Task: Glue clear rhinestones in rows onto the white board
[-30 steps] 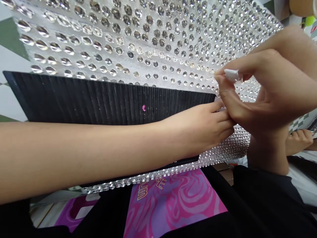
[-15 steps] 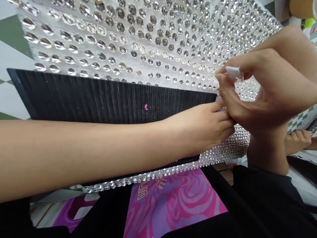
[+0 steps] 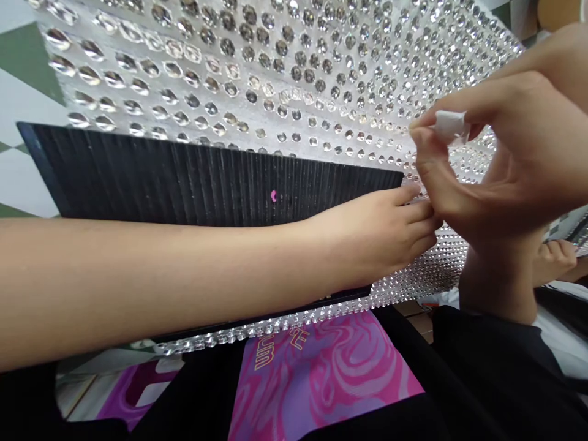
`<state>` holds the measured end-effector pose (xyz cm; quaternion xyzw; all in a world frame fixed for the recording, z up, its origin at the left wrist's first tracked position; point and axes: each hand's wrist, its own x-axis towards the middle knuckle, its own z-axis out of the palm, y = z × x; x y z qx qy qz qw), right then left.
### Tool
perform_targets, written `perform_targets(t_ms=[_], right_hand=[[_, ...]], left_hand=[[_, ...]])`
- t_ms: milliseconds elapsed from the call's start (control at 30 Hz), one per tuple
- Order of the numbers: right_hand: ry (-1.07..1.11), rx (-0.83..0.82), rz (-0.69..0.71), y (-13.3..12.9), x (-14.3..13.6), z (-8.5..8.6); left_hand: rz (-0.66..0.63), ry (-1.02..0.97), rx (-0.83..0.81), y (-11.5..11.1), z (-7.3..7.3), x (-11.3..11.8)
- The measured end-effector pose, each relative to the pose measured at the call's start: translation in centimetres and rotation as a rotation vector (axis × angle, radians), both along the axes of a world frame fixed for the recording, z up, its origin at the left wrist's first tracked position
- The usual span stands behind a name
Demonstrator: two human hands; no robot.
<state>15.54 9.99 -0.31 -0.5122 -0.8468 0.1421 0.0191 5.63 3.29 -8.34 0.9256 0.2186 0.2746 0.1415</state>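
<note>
My left hand (image 3: 390,236) lies palm down across the right end of a black ridged board (image 3: 184,177). Its fingers reach past the board's end onto a sheet of clear rhinestones (image 3: 294,46); the fingertips are partly hidden behind my right hand. My right hand (image 3: 500,153) hovers just above them, thumb and index finger pinched together. Whatever is between those tips is too small to make out. A small white wrap (image 3: 450,125) shows behind the pinch; I cannot tell whether it is worn on a finger or held.
A pink speck (image 3: 274,196) sits on the black board. Below the sheet's near edge are a pink and purple swirled print (image 3: 331,373) and a purple plastic object (image 3: 122,392). Another person's hand (image 3: 555,260) is at the right. Green and white checks (image 3: 30,61) show at left.
My right hand has shifted slightly to the right, still pinched, with the white wrap moving along. My left hand stays in nearly the same place on the board.
</note>
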Motion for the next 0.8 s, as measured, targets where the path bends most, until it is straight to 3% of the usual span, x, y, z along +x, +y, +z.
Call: perform_targets(t_ms=[100, 300, 600, 800], right_hand=[[-0.187, 0.034, 0.061, -0.15, -0.11, -0.45], [-0.023, 0.111, 0.111, -0.29, 0.35, -1.08], [-0.09, 0.18, 0.127, -0.75, 0.36, -0.91], [-0.118, 0.245, 0.202, -0.73, 0.51, -0.96]], left_hand=[[0.002, -0.009, -0.021, 0.01, 0.2, -0.03], [-0.085, 0.08, -0.082, 0.24, 0.88, -0.44], [-0.03, -0.008, -0.053, -0.19, -0.08, 0.42], [-0.069, 0.056, -0.077, 0.18, 0.48, 0.08]])
